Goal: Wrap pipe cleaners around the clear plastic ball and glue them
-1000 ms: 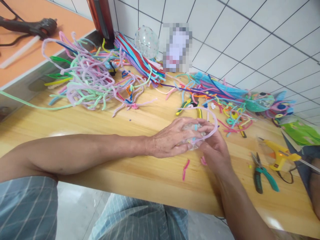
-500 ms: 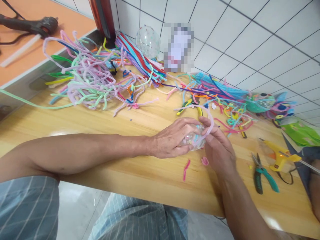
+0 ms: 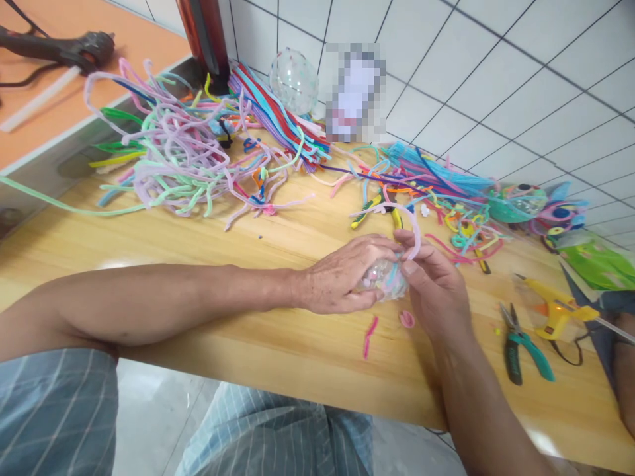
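Observation:
My left hand [image 3: 340, 277] curls round a small clear ball [image 3: 384, 279] with coloured specks, resting on the wooden table [image 3: 248, 330]. My right hand [image 3: 436, 287] pinches a pale pink pipe cleaner [image 3: 414, 228] that arches up over the ball and back to the table. Both hands touch the ball from opposite sides. Two short pink pipe cleaner scraps [image 3: 370, 334] lie just in front of the hands.
Heaps of coloured pipe cleaners [image 3: 183, 158] cover the table's far side, with another clear ball [image 3: 294, 79] by the tiled wall. Teal-handled pliers [image 3: 520, 344] and a yellow glue gun [image 3: 555, 307] lie at right. A black glue gun [image 3: 64, 49] rests on the orange surface at left.
My right hand has pulled the pink pipe cleaner's loop tighter and lower toward the ball. My left hand has barely shifted, still round the ball.

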The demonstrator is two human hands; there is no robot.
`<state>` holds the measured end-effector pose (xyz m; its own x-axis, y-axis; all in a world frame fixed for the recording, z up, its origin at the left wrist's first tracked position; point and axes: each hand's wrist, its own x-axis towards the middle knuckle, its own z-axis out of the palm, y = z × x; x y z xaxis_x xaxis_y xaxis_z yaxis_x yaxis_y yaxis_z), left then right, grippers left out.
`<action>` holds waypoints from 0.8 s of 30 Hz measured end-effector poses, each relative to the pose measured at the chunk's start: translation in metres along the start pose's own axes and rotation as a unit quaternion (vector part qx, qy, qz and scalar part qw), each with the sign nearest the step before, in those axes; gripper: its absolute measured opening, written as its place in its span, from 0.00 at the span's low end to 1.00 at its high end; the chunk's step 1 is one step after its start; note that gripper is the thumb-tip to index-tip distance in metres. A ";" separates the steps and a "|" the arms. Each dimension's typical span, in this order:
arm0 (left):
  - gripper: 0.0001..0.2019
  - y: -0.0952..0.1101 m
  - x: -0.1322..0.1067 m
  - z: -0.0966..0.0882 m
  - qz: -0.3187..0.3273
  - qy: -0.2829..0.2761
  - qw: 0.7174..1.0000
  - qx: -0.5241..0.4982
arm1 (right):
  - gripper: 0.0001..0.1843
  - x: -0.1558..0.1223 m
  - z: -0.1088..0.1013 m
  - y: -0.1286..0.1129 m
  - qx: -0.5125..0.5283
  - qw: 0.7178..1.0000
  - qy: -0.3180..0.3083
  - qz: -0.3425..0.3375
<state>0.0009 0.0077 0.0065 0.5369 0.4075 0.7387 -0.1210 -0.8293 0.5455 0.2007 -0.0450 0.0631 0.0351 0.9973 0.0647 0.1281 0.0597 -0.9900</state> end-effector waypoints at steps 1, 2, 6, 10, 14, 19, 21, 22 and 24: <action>0.29 0.000 0.000 0.000 -0.004 -0.004 1.000 0.001 | 0.11 0.000 0.001 0.000 0.003 1.000 0.001 0.003; 0.29 0.000 0.000 0.000 -0.007 -0.007 1.000 0.000 | 0.12 0.000 0.001 0.000 0.004 1.000 0.002 0.006; 0.29 0.001 0.000 0.000 -0.014 -0.016 1.000 -0.004 | 0.14 0.002 0.001 0.003 0.015 1.000 0.006 0.014; 0.28 0.001 0.001 0.000 -0.009 -0.006 1.000 0.002 | 0.14 0.004 0.001 0.004 0.044 0.999 -0.001 0.020; 0.27 0.001 0.002 0.000 0.002 -0.005 1.000 0.009 | 0.12 0.005 0.004 0.003 0.069 0.997 0.002 0.031; 0.25 0.001 0.000 0.000 -0.003 -0.029 0.999 0.030 | 0.12 0.005 0.006 0.001 0.083 0.996 0.010 0.043; 0.22 0.001 -0.001 0.000 -0.003 -0.037 0.998 0.043 | 0.13 0.005 0.006 0.000 0.083 0.995 0.011 0.052; 0.21 0.001 -0.001 -0.001 -0.003 -0.040 0.998 0.051 | 0.13 0.005 0.006 0.000 0.083 0.995 0.011 0.055; 0.18 0.001 -0.001 -0.001 0.004 -0.044 0.997 0.063 | 0.13 0.005 0.006 0.000 0.083 0.995 0.008 0.056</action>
<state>-0.0007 0.0061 0.0065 0.6089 0.3703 0.7016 -0.0226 -0.8759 0.4819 0.1953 -0.0398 0.0631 0.0562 0.9974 -0.0456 -0.0433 -0.0432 -0.9981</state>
